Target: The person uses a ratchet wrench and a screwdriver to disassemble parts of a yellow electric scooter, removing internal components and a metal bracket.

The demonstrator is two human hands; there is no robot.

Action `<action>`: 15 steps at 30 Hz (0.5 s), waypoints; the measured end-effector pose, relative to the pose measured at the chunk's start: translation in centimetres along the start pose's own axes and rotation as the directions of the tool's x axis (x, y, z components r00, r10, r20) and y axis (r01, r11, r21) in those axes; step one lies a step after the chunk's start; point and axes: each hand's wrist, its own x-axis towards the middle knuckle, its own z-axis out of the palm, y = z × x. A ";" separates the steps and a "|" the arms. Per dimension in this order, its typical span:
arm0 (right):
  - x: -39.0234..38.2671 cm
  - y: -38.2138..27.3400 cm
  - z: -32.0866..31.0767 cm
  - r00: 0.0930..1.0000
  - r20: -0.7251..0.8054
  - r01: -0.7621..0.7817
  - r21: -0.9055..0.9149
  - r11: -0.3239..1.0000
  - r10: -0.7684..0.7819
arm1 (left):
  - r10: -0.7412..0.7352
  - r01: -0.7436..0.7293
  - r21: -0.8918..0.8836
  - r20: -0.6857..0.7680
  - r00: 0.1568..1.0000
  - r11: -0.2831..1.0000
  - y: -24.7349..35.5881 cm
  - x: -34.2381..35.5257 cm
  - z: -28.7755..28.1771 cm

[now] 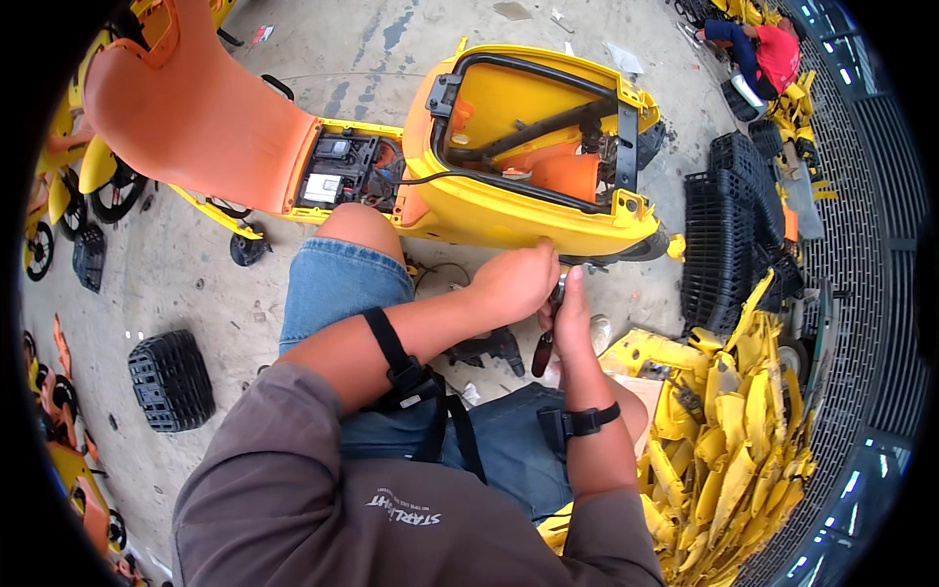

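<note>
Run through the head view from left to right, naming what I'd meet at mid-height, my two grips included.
Black slatted basket on the floor → open compartment with electronics → left grip → right grip → stacked black slatted baskets.

Scooter panel: smooth glossy plastic; crossbar: metal (looks painted); my shorts: matt denim; floor: concrete.

white lettering, one bold line and one smaller, marks the front of a grey shirt; markings on the yellow vehicle's white box are too small to read.
</note>
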 end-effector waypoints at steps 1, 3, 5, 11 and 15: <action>0.2 0.5 -0.2 0.999 -0.002 0.045 -0.014 0.999 -0.045 | -0.023 0.024 -0.040 0.026 0.999 0.999 -0.1 0.0 0.0; 0.3 1.4 -0.4 0.991 -0.038 0.130 -0.051 0.990 -0.132 | -0.043 0.048 -0.090 0.055 0.998 0.995 -0.1 0.0 -0.1; 0.2 2.0 -0.5 0.981 -0.063 0.180 -0.078 0.981 -0.185 | -0.038 0.044 -0.116 0.060 0.997 0.992 -0.2 0.0 -0.2; 0.5 2.0 0.1 0.971 -0.102 0.197 -0.157 0.968 -0.215 | -0.054 0.061 -0.150 0.049 0.997 0.987 -0.7 -0.3 -0.2; 1.1 1.9 0.9 0.990 -0.074 0.103 -0.172 0.980 -0.117 | -0.101 0.112 -0.162 0.073 0.992 0.980 -1.4 -0.7 -0.8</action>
